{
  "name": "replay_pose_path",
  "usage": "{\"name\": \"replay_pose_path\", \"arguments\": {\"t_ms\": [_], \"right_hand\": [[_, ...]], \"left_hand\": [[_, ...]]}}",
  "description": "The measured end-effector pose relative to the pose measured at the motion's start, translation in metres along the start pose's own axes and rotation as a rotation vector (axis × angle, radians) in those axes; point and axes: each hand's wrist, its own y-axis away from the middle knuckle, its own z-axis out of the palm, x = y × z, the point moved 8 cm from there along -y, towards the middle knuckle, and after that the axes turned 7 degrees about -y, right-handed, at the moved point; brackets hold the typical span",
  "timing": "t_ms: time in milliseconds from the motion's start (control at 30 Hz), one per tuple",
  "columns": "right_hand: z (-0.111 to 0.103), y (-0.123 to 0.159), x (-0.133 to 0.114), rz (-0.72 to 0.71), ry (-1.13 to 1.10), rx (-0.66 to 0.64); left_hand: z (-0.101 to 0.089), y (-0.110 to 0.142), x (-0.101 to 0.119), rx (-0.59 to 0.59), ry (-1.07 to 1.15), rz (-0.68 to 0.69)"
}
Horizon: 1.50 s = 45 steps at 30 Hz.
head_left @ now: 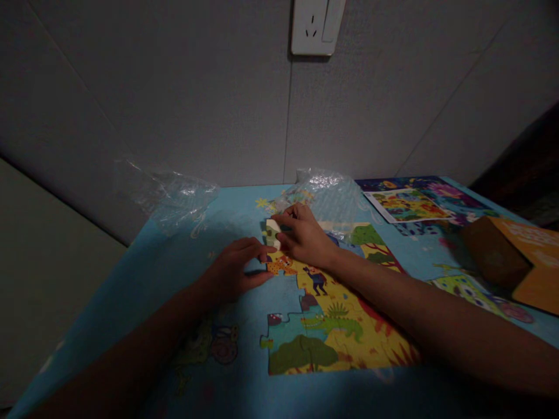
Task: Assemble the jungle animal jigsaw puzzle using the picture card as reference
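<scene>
A colourful jigsaw puzzle (pixel 336 326), partly put together, lies on a blue printed table (pixel 144 279). My right hand (pixel 305 235) rests at the puzzle's upper left corner, fingers closed on a pale puzzle piece (pixel 273 228) that is tilted up at the edge. My left hand (pixel 238 270) lies just left of the puzzle, its fingers stretched flat and the fingertips touching an orange spotted piece (pixel 282 266) at the puzzle's edge.
Two crumpled clear plastic bags lie at the back: one at the left (pixel 170 195), one behind my right hand (pixel 329 198). A printed picture sheet (pixel 408 205) lies at the back right. An orange cardboard box (pixel 513 256) stands at the right edge. A wall socket (pixel 317 26) is above.
</scene>
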Motion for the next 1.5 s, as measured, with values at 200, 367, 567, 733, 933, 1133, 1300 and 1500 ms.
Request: {"name": "replay_pose_path", "arguments": {"t_ms": [200, 367, 567, 733, 933, 1133, 1300, 1500], "right_hand": [[0.004, 0.003, 0.003, 0.025, -0.083, 0.007], [0.005, 0.004, 0.012, 0.157, -0.312, 0.026], [-0.018, 0.006, 0.008, 0.14, -0.395, 0.205], [0.004, 0.008, -0.019, 0.083, 0.036, -0.155], [0.015, 0.015, -0.032, 0.095, 0.213, -0.265], [0.015, 0.013, -0.028, 0.089, 0.051, -0.21], [0.016, 0.012, -0.034, 0.02, -0.248, -0.205], [-0.019, 0.016, -0.056, 0.189, 0.194, -0.185]], "left_hand": [[-0.003, 0.001, 0.005, 0.036, 0.018, 0.045], [-0.003, 0.001, 0.004, 0.047, 0.026, 0.042], [-0.003, 0.0, 0.004, 0.026, 0.01, 0.013], [-0.001, 0.002, -0.007, 0.024, 0.015, -0.131], [0.001, 0.004, -0.013, 0.006, -0.025, -0.168], [-0.001, 0.003, -0.015, -0.012, 0.038, -0.229], [0.01, 0.005, -0.022, -0.053, 0.301, -0.455], [-0.004, 0.007, -0.036, 0.158, 0.483, -0.61]]}}
